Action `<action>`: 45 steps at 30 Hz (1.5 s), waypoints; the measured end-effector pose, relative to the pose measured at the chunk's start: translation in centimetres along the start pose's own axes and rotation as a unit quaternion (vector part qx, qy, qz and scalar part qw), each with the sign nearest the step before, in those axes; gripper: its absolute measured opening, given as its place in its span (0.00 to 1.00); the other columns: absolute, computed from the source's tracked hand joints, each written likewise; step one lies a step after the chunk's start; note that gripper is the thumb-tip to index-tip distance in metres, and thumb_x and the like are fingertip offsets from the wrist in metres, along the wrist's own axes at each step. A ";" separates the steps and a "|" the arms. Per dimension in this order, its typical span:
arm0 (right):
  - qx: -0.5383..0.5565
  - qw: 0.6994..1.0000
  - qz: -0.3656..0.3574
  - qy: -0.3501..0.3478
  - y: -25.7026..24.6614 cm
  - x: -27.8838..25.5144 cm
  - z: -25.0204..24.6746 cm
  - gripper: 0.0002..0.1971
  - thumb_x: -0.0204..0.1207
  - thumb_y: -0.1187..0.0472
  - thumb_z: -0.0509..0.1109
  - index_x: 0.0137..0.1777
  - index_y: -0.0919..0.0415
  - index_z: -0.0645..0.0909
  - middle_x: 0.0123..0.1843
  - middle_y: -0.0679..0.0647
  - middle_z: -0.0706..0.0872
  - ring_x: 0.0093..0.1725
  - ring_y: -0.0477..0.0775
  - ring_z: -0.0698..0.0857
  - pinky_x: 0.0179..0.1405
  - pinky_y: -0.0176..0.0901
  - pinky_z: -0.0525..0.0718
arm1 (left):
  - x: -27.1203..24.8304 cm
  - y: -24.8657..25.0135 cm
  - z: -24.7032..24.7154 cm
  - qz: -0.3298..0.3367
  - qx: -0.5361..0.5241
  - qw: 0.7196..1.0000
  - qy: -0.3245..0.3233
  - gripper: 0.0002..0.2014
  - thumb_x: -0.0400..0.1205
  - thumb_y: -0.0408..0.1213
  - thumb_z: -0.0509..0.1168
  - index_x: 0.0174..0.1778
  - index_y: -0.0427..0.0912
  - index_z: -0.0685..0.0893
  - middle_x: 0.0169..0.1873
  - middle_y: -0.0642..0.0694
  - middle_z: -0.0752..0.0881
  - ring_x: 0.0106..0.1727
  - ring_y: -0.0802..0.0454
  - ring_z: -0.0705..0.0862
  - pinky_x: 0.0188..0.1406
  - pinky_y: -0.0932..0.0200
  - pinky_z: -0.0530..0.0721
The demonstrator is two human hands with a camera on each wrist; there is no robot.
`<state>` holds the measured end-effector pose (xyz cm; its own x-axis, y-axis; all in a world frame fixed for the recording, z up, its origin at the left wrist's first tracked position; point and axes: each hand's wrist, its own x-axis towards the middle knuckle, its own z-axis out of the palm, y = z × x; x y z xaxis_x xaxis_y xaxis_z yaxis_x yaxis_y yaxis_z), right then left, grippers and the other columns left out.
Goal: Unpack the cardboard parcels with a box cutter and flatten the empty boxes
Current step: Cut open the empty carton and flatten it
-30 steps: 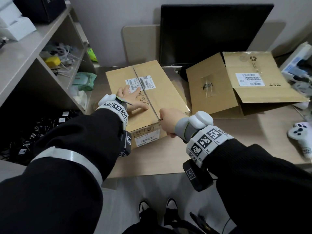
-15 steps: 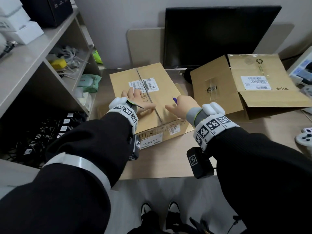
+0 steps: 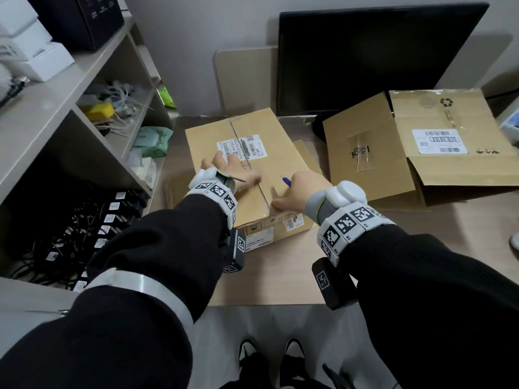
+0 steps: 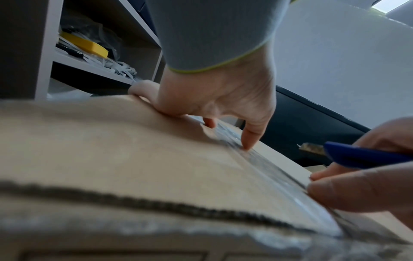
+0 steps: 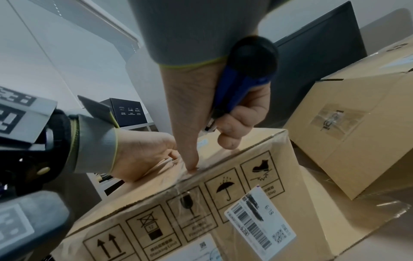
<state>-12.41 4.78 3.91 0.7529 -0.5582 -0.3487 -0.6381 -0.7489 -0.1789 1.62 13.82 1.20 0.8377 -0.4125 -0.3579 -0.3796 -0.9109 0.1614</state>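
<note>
A taped cardboard parcel [image 3: 280,153] [image 5: 245,185] with shipping labels stands in the middle of the desk. My left hand [image 3: 230,169] [image 4: 219,98] presses down on its top left flap, fingertips touching the tape seam. My right hand [image 3: 297,189] [image 5: 223,114] grips a blue box cutter [image 3: 286,181] [image 4: 362,157] [image 5: 241,83], its tip pointing away over the top of the parcel. The right thumb presses on the near end of the seam. A second box [image 3: 365,147] [image 5: 348,123] lies opened at the right, flaps spread.
A dark monitor [image 3: 365,60] stands behind the boxes. A shelf unit [image 3: 56,108] full of cables and small items lines the left. Flat cardboard [image 3: 307,153] lies under the parcel. A white game controller [image 3: 515,242] sits at the desk's [image 3: 280,276] right edge.
My right hand rose from the parcel's near front edge onto its top, cutter in grip, thumb now on the seam. The left hand stayed pressed on the top.
</note>
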 end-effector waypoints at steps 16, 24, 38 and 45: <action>-0.002 1.000 -0.016 -0.003 1.2 1.0 -0.7 0.14 0.71 0.51 0.67 0.31 0.58 0.71 0.28 0.51 0.76 0.25 0.52 0.74 0.25 0.36 0.70 | -0.6 2.0 -1.7 -0.121 -0.018 0.992 0.005 0.57 0.61 0.59 0.69 0.80 0.46 0.45 0.74 0.25 0.58 0.75 0.29 0.61 0.72 0.40 0.66; -0.028 0.999 -0.044 -0.017 -1.7 0.7 -0.5 0.26 0.75 0.35 0.61 0.35 0.60 0.75 0.26 0.54 0.75 0.25 0.52 0.72 0.29 0.39 0.71 | -1.1 -2.6 -7.9 -0.096 -0.280 0.954 0.045 0.39 0.54 0.40 0.66 0.64 0.31 0.72 0.58 0.29 0.81 0.50 0.36 0.82 0.42 0.52 0.74; -0.001 0.999 0.004 0.049 -2.4 1.2 -5.1 0.25 0.71 0.36 0.59 0.34 0.59 0.77 0.32 0.55 0.81 0.32 0.56 0.81 0.40 0.44 0.82 | -4.8 -8.6 -11.0 -0.028 -0.216 0.976 0.019 0.11 0.81 0.30 0.63 0.32 0.38 0.72 0.35 0.38 0.77 0.29 0.46 0.76 0.16 0.59 0.75; 0.100 0.976 0.062 0.183 0.8 -0.9 -9.2 0.16 0.74 0.49 0.60 0.32 0.59 0.72 0.30 0.54 0.77 0.30 0.57 0.77 0.29 0.41 0.71 | -5.2 -9.4 -14.2 0.018 -0.241 0.968 0.061 0.08 0.81 0.31 0.64 0.53 0.32 0.81 0.47 0.36 0.79 0.47 0.42 0.78 0.45 0.50 0.79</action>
<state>-12.11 1.34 12.53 0.6524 -0.7572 -0.0327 -0.7186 -0.6042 -0.3444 6.45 24.54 14.55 0.8788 -0.4143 -0.2369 -0.2068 -0.7779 0.5933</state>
